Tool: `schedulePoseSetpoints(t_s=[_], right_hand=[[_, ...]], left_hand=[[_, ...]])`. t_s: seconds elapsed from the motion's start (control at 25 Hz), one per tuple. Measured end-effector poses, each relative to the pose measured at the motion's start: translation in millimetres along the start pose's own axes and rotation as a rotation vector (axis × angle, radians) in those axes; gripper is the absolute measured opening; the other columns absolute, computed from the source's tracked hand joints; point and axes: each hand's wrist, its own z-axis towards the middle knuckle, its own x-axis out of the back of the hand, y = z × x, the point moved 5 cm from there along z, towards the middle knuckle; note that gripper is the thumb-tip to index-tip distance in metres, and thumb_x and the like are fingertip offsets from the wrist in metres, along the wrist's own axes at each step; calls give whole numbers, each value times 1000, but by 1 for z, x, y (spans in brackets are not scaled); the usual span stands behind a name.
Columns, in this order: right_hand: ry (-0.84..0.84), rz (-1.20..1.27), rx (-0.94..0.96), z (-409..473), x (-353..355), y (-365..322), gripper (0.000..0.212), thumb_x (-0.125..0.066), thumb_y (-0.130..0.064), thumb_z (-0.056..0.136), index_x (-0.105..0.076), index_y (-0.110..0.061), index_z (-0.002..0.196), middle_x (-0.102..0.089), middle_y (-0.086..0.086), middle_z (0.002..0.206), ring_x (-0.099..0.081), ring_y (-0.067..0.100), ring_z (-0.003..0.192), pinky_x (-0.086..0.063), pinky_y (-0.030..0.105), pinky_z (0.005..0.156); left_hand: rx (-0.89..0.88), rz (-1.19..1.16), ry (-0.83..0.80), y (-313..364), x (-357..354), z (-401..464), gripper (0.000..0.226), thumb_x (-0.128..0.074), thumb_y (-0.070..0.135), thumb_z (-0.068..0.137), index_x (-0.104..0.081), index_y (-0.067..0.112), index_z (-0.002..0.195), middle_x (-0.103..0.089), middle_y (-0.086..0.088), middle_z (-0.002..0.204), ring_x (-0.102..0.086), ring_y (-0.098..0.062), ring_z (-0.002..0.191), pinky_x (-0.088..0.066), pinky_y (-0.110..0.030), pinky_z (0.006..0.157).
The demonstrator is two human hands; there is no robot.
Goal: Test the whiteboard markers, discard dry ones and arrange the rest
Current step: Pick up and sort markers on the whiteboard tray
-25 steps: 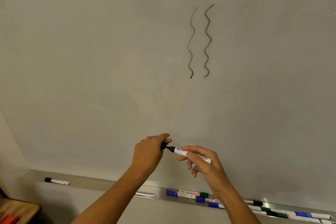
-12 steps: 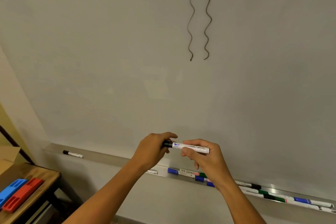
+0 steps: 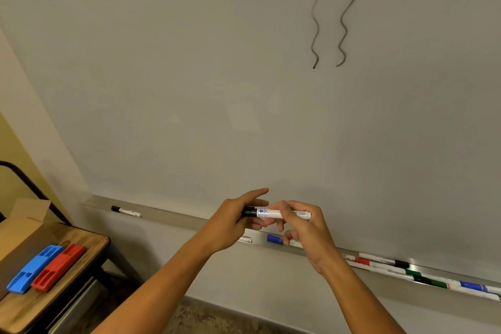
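Held marker: a white-barrelled marker (image 3: 282, 214) with a black cap lies level in front of the whiteboard's lower edge, at about 6 o'clock in the view, above the tray.
Writing on it: a small blue mark sits on the barrel beside the cap, with a line of dark print further along; neither is readable.
Left hand: the left hand (image 3: 230, 222) holds the black cap end, thumb and lower fingers curled round it, the forefinger stretched out above.
Right hand: the right hand (image 3: 303, 228) pinches the white barrel between thumb and curled fingers.
Whiteboard: the whiteboard (image 3: 217, 76) fills most of the view; two wavy dark lines (image 3: 332, 11) run down it at 1 o'clock.
Tray: a metal tray (image 3: 189, 218) runs along the board's lower edge from 9 o'clock down to 4 o'clock.
Lone marker: a black-capped marker (image 3: 126, 211) lies alone at the tray's 9 o'clock end.
Other markers: a row of markers (image 3: 423, 276) with black, red, green and blue caps lies at 4 o'clock; a blue cap (image 3: 275, 239) shows just under the right hand.
Room: a wooden table (image 3: 81, 260) at 8 o'clock carries a blue holder (image 3: 34, 268) touching a red holder (image 3: 58, 267), and an open cardboard box (image 3: 21, 225); the wall beside it is yellow.
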Motion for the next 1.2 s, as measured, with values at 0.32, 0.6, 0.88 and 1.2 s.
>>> schedulePoseSetpoints(t_s=[0.32, 0.6, 0.88, 1.2], right_hand=[[-10, 63, -73, 29, -49, 31, 17, -61, -21, 95, -74, -10, 98, -75, 19, 86, -60, 20, 67, -47, 33, 51], [66, 80, -179, 73, -81, 69, 27, -69, -36, 82, -60, -11, 87, -61, 13, 67, -50, 19, 59, -44, 31, 49], [52, -56, -256, 122, -126, 111, 28, -71, -36, 87, -62, -17, 106, -64, -3, 67, -53, 7, 53, -46, 27, 50], [21, -194, -432, 162, -135, 183, 17, -66, -23, 95, -64, -19, 111, -71, 9, 90, -52, 12, 54, -48, 27, 51]], left_hand=[[15, 189, -18, -41, 39, -3, 58, -55, 3, 96, -43, 29, 146, -60, 3, 137, -62, -9, 115, -51, -19, 93], [-285, 899, 65, -84, 80, 5, 42, -43, 50, 99, -56, 29, 132, -65, 10, 123, -56, -10, 116, -25, -48, 117], [-416, 752, 146, -139, 94, 23, 26, -65, 9, 90, -61, 19, 114, -66, 2, 100, -58, -16, 84, -41, -27, 76], [-105, 843, 30, -279, 169, 29, 21, -57, 12, 95, -64, 20, 113, -62, 1, 106, -58, -20, 91, -47, -33, 83]])
